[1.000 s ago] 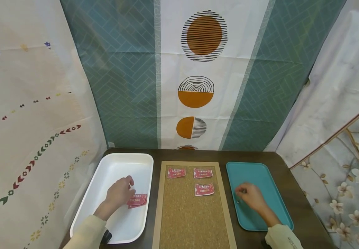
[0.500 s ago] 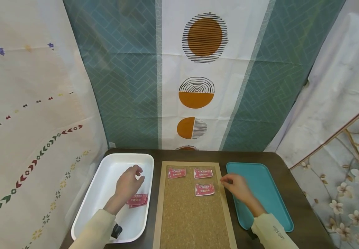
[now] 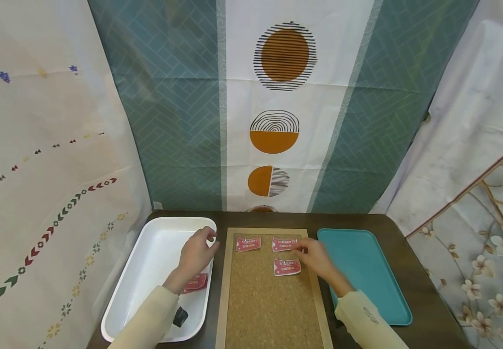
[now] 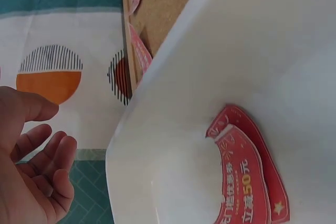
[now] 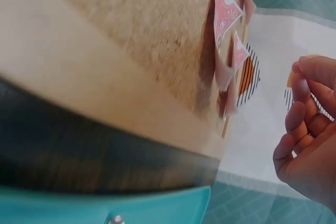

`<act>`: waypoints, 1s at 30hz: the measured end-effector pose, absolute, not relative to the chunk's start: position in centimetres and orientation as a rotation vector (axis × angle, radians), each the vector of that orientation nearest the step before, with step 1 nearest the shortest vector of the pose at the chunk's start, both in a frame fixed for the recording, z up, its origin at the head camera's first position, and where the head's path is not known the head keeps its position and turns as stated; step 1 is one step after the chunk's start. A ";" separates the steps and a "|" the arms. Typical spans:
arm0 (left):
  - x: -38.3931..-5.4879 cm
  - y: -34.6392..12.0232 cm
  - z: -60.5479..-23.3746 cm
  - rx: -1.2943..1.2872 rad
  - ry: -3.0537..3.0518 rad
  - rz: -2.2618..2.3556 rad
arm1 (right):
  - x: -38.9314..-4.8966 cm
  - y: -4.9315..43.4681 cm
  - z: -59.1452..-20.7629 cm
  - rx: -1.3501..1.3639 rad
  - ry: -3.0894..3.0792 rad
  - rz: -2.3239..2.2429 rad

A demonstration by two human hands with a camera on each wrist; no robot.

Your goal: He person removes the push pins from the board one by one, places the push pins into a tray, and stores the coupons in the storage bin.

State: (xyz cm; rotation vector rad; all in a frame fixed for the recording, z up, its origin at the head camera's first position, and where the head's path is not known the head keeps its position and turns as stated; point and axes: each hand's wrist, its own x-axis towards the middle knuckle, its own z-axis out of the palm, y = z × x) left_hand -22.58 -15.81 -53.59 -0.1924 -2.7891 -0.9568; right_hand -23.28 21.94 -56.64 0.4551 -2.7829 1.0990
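Observation:
My left hand (image 3: 197,249) is over the white tray's right edge, thumb apart from its loosely curled fingers and nothing in its grasp. Two red paper coupons (image 4: 241,177) overlap in the white tray (image 3: 140,271) beneath my forearm. Several coupons are on the cork board: one at upper left (image 3: 248,244), one at upper right (image 3: 283,244) and one just below it (image 3: 287,267). Beside the right-hand pair is my right hand (image 3: 317,257), fingers loosely bent. Its thumb and forefinger tips (image 5: 299,74) come close together, with no object visible between them.
The wood-framed cork board (image 3: 273,310) lies between the white tray and a teal tray (image 3: 378,276). Inside the teal tray is a small silvery pin (image 5: 115,219). Patterned cloths (image 3: 181,121) hang behind and beside the dark table (image 3: 434,291).
From above the teal tray, my right hand has moved left to the coupons on the board. My left hand has shifted right, from the coupons in the white tray toward the board.

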 end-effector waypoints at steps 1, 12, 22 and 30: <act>-22.6 -15.5 -53.6 -0.201 -2.782 -0.966 | -23.4 21.7 -56.7 0.458 -2.783 1.098; -22.9 -12.8 -54.3 -0.216 -2.789 -1.086 | -24.1 19.8 -57.3 0.406 -2.827 1.196; -23.6 -11.2 -54.0 -0.268 -2.781 -1.073 | -24.3 18.1 -57.6 0.472 -2.790 1.254; -23.9 -10.3 -54.2 -0.240 -2.889 -1.062 | -25.1 16.1 -57.9 0.619 -2.746 1.075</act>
